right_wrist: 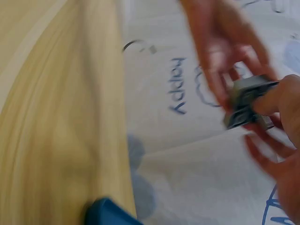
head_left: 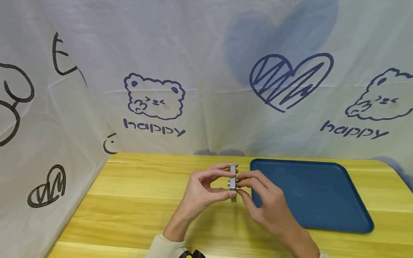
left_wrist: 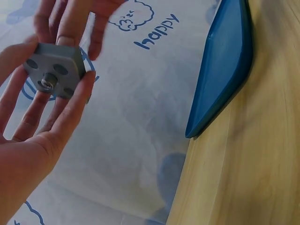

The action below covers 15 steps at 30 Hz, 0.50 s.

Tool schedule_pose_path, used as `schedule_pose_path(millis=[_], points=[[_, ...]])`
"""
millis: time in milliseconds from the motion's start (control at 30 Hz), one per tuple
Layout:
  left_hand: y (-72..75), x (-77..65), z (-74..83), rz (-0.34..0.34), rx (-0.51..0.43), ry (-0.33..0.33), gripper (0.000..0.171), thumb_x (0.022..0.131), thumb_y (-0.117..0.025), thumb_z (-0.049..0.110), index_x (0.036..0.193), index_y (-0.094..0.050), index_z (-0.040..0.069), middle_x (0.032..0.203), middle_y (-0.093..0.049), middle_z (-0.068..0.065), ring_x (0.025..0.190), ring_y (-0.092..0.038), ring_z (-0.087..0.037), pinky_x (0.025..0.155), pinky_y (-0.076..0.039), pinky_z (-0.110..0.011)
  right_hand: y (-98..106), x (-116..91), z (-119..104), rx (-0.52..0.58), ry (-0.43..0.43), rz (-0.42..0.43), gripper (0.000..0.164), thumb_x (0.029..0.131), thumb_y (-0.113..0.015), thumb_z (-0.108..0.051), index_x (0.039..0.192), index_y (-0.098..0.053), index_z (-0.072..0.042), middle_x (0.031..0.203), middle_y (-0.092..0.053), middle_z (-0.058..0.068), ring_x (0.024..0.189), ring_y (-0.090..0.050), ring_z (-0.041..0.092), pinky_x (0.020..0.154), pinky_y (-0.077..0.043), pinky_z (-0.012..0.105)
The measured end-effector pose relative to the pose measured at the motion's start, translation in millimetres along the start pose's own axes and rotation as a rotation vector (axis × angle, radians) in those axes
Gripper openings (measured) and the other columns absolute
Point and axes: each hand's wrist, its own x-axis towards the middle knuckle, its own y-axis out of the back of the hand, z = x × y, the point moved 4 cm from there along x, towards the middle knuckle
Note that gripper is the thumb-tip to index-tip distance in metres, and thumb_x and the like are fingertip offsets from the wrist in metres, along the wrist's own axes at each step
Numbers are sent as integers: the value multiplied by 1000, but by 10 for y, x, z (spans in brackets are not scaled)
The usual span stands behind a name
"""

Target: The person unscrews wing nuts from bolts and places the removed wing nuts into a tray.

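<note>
A small grey square block (head_left: pixel 233 179) stands on edge above the table, between the two hands. In the left wrist view, the block (left_wrist: pixel 55 65) shows rounded recesses near its corners and a short metal stud (left_wrist: pixel 48 81) at its centre. My left hand (head_left: pixel 203 185) grips it by opposite edges, thumb below and fingers above. The fingertips and thumb of my right hand (head_left: pixel 268 198) pinch at its right-hand face. In the right wrist view, a small ridged metal part (right_wrist: pixel 267 123) shows beside the right fingers; much of that side is hidden.
A blue tray (head_left: pixel 314 194) lies on the wooden table (head_left: pixel 131 204) to the right, partly behind my right hand. A white cloth (head_left: pixel 211 64) printed with hearts and bears hangs behind the table and along its left side.
</note>
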Motion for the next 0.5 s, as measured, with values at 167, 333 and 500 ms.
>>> schedule_pose_path(millis=[167, 333, 500], points=[[-21, 22, -11, 5, 21, -23, 38, 81, -81, -11, 117, -70, -11, 142, -58, -15, 131, -56, -34, 90, -60, -48, 76, -55, 158, 341, -465, -23, 18, 96, -69, 3, 113, -68, -5, 122, -65, 11, 111, -67, 20, 83, -63, 34], [-74, 28, -35, -32, 21, -26, 36, 81, -80, -13, 116, -70, -12, 142, -58, -16, 133, -54, -34, 90, -60, -50, 71, -120, 278, 590, -793, -60, 27, 103, -64, -13, 124, -64, 4, 119, -66, 22, 104, -72, 28, 84, -63, 43], [-95, 25, -49, -42, 23, -24, 36, 81, -80, -14, 116, -71, -11, 142, -58, -15, 133, -54, -34, 91, -59, -50, 41, -130, 300, 685, -903, -109, 35, 103, -66, -17, 127, -63, 7, 117, -68, 21, 99, -72, 32, 84, -63, 43]])
